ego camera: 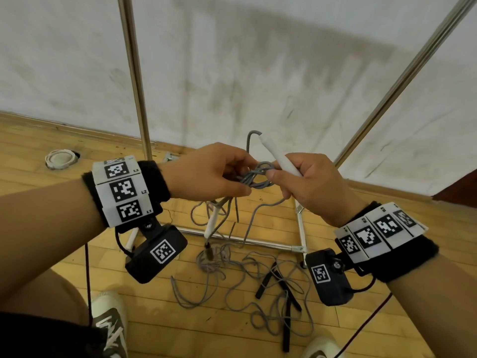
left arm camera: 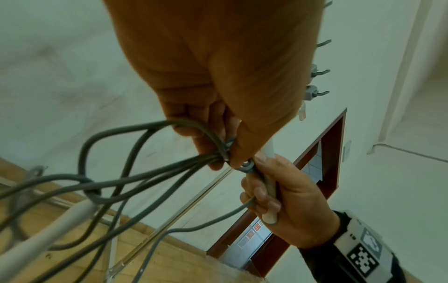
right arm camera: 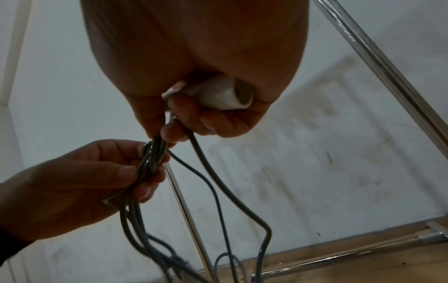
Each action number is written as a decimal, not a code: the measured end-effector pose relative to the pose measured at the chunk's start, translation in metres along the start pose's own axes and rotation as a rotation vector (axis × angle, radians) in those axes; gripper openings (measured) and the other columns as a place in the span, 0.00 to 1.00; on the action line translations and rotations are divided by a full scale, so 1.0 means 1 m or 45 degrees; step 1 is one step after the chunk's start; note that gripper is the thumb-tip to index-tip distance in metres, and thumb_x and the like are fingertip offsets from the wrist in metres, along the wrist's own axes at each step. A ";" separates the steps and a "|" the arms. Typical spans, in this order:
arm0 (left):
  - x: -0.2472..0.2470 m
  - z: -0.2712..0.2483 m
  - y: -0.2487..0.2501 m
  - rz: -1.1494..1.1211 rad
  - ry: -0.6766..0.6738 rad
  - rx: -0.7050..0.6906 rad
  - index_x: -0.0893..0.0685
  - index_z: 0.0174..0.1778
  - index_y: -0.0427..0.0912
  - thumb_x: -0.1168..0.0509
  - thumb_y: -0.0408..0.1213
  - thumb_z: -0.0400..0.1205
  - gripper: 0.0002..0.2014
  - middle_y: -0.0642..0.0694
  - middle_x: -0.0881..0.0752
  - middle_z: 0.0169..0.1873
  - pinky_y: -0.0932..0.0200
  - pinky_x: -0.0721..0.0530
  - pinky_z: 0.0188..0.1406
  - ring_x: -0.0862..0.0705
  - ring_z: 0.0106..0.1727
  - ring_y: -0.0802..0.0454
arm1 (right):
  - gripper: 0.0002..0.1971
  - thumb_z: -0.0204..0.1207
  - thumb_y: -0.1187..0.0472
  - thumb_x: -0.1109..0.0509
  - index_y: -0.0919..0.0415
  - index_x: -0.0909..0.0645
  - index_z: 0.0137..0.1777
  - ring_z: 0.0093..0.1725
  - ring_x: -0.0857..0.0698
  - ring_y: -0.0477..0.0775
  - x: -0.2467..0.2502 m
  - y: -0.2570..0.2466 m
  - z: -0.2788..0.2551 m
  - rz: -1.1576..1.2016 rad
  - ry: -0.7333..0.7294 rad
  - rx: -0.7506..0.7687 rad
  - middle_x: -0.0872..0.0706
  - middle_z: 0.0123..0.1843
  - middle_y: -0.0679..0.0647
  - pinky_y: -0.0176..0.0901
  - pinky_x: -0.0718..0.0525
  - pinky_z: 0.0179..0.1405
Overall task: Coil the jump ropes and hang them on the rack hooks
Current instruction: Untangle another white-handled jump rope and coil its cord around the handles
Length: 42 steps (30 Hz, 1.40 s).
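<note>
My left hand (ego camera: 219, 174) pinches a bundle of grey rope loops (ego camera: 254, 177) in front of me, seen close up as the grey rope (left arm camera: 155, 168). My right hand (ego camera: 304, 182) grips the rope's white handle (ego camera: 277, 156), which points up and away, while its thumb and forefinger also pinch the grey cord (right arm camera: 155, 153) at the bundle. The handle's open butt end (right arm camera: 227, 95) shows under the palm. The other white handle (ego camera: 211, 220) dangles below the left hand. Rack hooks (left arm camera: 320, 71) show high up in the left wrist view.
A second grey rope with black handles (ego camera: 273, 282) lies tangled on the wooden floor. The chrome rack's uprights (ego camera: 134, 73) and base bars (ego camera: 299, 228) stand against the white wall. My shoes (ego camera: 111, 321) are at the bottom. A white round fitting (ego camera: 60, 158) sits in the floor at left.
</note>
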<state>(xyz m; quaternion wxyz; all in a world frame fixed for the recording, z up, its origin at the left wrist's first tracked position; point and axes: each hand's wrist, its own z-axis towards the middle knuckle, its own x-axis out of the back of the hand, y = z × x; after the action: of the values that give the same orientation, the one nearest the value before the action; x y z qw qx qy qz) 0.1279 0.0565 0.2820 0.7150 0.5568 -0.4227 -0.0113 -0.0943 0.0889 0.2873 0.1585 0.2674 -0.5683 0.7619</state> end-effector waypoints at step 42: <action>0.007 -0.002 0.000 0.117 0.222 -0.126 0.21 0.44 0.47 0.35 0.35 0.86 0.06 0.51 0.14 0.34 0.64 0.20 0.36 0.18 0.33 0.60 | 0.11 0.80 0.56 0.29 0.64 0.13 0.42 0.23 0.27 0.58 -0.001 0.002 0.009 0.034 0.046 -0.147 0.11 0.29 0.49 0.45 0.28 0.25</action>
<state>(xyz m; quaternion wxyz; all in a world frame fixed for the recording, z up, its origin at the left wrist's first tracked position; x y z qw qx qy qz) 0.1335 0.0541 0.2861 0.7753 0.4999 -0.3830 0.0490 -0.0925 0.0799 0.2871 0.1737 0.2366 -0.6118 0.7346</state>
